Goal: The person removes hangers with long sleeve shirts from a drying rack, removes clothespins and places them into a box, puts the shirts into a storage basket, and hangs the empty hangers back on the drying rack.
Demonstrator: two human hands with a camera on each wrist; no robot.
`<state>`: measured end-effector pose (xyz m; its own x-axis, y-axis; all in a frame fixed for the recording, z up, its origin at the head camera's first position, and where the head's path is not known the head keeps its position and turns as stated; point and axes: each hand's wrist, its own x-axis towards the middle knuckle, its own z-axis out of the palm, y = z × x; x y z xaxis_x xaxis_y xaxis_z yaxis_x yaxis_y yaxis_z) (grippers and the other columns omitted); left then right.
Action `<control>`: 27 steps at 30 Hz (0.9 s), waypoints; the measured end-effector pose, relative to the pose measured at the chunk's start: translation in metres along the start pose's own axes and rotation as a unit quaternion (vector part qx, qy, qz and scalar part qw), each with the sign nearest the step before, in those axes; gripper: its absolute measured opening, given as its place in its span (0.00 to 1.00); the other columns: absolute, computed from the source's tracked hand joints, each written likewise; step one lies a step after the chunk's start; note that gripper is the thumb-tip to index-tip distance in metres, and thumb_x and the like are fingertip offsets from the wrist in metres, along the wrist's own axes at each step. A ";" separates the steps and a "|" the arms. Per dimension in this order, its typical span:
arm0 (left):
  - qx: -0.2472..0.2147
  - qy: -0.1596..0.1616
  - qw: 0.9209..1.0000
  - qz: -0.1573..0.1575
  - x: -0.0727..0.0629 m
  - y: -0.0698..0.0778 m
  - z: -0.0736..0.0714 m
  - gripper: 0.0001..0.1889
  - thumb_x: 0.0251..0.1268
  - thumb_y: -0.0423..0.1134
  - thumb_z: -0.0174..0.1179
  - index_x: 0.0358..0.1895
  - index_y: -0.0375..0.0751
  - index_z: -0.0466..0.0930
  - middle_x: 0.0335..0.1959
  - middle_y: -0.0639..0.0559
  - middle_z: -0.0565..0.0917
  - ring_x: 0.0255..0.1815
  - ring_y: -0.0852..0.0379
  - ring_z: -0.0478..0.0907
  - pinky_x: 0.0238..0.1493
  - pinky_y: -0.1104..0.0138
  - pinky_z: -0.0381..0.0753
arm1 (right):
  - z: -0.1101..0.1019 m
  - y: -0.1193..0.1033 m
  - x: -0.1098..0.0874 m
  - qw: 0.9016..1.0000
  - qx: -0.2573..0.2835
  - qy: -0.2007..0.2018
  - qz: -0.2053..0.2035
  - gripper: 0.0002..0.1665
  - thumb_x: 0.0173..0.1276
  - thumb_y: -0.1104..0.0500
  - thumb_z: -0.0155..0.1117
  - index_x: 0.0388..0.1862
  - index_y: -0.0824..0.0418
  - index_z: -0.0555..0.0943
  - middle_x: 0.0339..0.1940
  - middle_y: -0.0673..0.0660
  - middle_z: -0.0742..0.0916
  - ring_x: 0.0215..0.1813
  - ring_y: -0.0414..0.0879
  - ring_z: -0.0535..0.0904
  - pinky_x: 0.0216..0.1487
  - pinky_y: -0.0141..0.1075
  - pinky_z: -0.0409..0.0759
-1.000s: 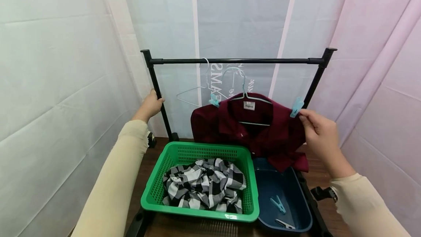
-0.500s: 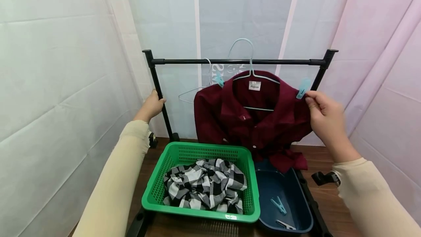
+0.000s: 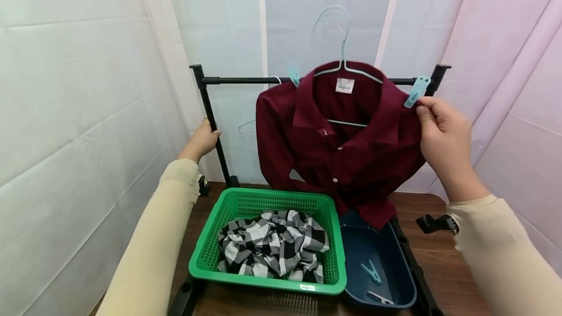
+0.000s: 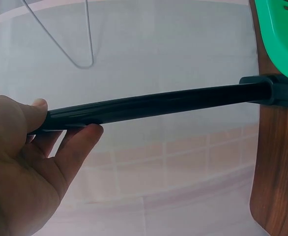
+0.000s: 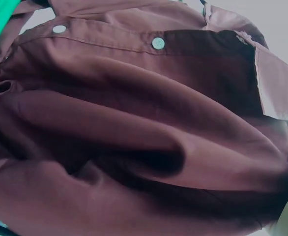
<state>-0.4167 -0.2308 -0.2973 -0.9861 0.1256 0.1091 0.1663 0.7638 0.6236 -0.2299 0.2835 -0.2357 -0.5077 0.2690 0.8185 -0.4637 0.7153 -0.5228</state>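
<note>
My right hand point(image 3: 448, 138) pinches a maroon button-up shirt point(image 3: 360, 155) at its right shoulder, close beside a light blue clothespin point(image 3: 417, 91). The shirt hangs on a pale blue wire hanger point(image 3: 343, 45), whose hook stands above the rack's black bar. Another light blue clothespin point(image 3: 294, 76) sits at the left shoulder. In the right wrist view the shirt's buttoned front point(image 5: 134, 98) fills most of the picture, and only a sliver of the hand shows. My left hand point(image 3: 201, 139) holds the left post point(image 3: 221, 160) of the black clothes rack; the left wrist view shows fingers and thumb around that post point(image 4: 149, 105).
A green basket point(image 3: 268, 286) with a black-and-white checked garment point(image 3: 274, 245) stands in front. To its right, a blue basin point(image 3: 406, 277) holds a light blue clothespin point(image 3: 371, 272) and a whitish one point(image 3: 380, 298). A white wire hanger point(image 3: 247, 128) hangs on the bar, partly hidden by the shirt.
My right hand has risen with the shirt and its hanger; the hook went from around bar height to well above it. My left hand stays on the post.
</note>
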 end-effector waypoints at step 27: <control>0.003 0.008 1.000 0.015 0.002 -0.008 0.002 0.16 0.85 0.42 0.42 0.60 0.31 0.57 0.45 0.36 0.73 0.44 0.42 0.72 0.46 0.54 0.73 | 0.011 -0.069 0.043 0.920 0.378 0.065 0.074 0.08 0.72 0.71 0.63 0.40 0.67 0.89 0.30 0.54 0.85 0.31 0.39 0.75 0.34 0.27 0.69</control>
<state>-0.4203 -0.2354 -0.3042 -0.9804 0.1380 0.1408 0.1959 0.7635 0.6154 -0.2274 0.2384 -0.1668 -0.5370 0.4371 0.7215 -0.7948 0.0244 -0.6064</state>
